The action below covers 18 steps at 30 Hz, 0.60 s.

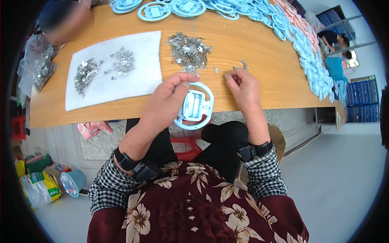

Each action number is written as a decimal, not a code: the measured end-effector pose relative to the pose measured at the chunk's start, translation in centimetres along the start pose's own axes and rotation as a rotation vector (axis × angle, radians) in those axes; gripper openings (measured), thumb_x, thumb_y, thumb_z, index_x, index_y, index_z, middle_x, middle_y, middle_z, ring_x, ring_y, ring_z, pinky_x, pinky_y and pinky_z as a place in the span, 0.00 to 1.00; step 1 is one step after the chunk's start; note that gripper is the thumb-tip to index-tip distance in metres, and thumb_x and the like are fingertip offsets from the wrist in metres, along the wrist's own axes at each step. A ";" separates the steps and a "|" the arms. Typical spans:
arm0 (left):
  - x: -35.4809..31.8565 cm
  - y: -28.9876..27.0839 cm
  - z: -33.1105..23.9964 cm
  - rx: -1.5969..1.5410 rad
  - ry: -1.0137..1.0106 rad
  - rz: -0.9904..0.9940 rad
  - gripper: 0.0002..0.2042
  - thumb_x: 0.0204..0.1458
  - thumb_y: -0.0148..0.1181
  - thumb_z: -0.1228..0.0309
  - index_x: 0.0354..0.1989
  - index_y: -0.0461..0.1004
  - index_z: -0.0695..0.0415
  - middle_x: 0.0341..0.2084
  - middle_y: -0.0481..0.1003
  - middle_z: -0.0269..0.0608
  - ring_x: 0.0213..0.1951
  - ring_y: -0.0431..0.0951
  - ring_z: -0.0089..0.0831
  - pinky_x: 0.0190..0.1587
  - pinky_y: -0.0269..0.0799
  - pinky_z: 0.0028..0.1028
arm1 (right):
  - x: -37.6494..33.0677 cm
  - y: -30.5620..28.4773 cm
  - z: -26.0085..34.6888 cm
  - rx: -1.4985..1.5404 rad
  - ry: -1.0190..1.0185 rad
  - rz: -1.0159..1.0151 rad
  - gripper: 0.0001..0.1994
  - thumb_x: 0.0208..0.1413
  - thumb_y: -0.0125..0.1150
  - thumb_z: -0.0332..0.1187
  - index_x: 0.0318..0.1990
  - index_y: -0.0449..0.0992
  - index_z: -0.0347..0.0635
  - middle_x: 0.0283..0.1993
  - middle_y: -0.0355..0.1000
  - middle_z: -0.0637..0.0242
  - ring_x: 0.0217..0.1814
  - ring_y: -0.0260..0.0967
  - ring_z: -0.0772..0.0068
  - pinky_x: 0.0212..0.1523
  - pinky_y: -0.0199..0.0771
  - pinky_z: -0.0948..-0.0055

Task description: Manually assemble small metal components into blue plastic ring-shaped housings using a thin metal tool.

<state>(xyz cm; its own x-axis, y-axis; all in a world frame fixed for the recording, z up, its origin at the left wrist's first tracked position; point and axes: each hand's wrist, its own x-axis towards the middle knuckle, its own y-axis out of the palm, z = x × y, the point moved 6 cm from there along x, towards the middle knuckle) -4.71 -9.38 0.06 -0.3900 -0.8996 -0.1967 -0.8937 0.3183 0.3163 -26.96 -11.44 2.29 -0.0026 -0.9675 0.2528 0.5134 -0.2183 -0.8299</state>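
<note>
My left hand (168, 99) grips a round light-blue plastic frame (208, 115) by its left and upper rim, at the table's near edge. A pale rectangular housing sits in the middle of that ring. To the right, my right hand (244, 89) has its thumb and fingertips pinched together just above the tabletop; whatever is between them is too small to make out. A few small metal pieces (244, 64) lie just beyond those fingertips. Beyond my left hand spreads a heap of small silvery metal parts (188, 50).
On the left, a white foam sheet (142, 52) bears two more piles of metal pieces. Light-blue plastic frames (259, 14) cover the far and right table edges, with pink ones (298, 18) behind. Clear bags (38, 65) lie far left. Another person (330, 40) is at the far right.
</note>
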 end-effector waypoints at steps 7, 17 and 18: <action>0.3 0.0 0.1 0.054 -0.003 0.002 0.11 0.67 0.46 0.71 0.50 0.73 0.60 0.36 0.78 0.33 0.36 0.78 0.17 0.39 0.76 0.19 | 0.4 0.9 0.8 0.073 0.068 -0.003 0.12 0.60 0.58 0.40 0.38 0.78 0.39 0.39 0.77 0.54 0.43 0.74 0.47 0.44 0.71 0.56; 0.5 -0.2 0.3 0.051 -0.019 -0.023 0.13 0.67 0.48 0.67 0.49 0.74 0.61 0.36 0.79 0.34 0.36 0.79 0.17 0.40 0.75 0.19 | 1.6 1.0 2.3 0.235 0.004 0.086 0.06 0.55 0.66 0.27 0.38 0.77 0.36 0.30 0.70 0.76 0.32 0.65 0.89 0.33 0.65 0.83; 0.5 -0.2 0.3 0.064 -0.013 -0.024 0.13 0.67 0.48 0.66 0.49 0.74 0.61 0.36 0.79 0.34 0.35 0.79 0.17 0.40 0.75 0.19 | 1.2 0.9 2.7 0.325 0.024 0.106 0.05 0.55 0.66 0.26 0.37 0.77 0.36 0.30 0.70 0.77 0.32 0.64 0.90 0.33 0.64 0.84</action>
<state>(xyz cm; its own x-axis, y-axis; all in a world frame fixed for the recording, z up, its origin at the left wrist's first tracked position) -4.75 -9.82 -0.37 -0.3709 -0.9032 -0.2158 -0.9149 0.3155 0.2519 -24.21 -12.44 3.17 0.0470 -0.9862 0.1585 0.7584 -0.0681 -0.6482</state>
